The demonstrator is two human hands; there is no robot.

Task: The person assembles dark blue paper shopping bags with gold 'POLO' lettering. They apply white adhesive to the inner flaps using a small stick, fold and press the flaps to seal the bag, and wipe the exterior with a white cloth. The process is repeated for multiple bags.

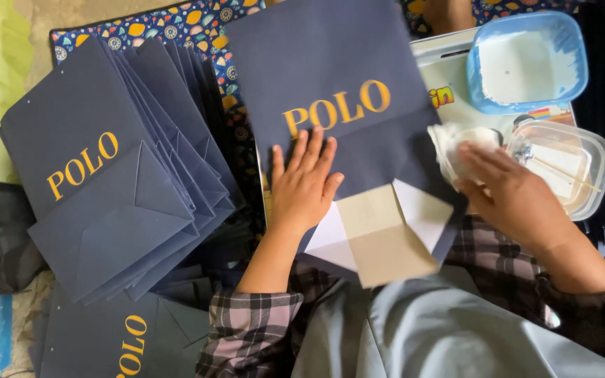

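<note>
Honestly, the risky bit right now is the glue. My left hand is spread flat, fingers open, pressing down on the navy paper bag with gold lettering that lies in front of me, its bottom flaps folded open toward my lap so the pale inside shows. My right hand is curled around a white wad of cloth just right of the bag, beside the clear plastic tub with a thin stick in it. If that wad carries too much paste, I'd guess it smears past the flap onto the dark outside, and that would show badly. If my left hand lets up, the bag could slide and the fold would set crooked. My sleeve is also close enough to the flaps to drag through anything wet.

The blue tub with white stuff in it sits far right, on top of a pale box, and looks easy to knock with an elbow.

As for the surface, I'm working on a patterned cloth with colourful shapes, spread on what seems to be the floor, not a table. A fanned stack of finished bags lies to the left, more near left and at the right edge. Something yellow-green is at the far left, a dark bundle below it. Pretty cramped overall.
</note>
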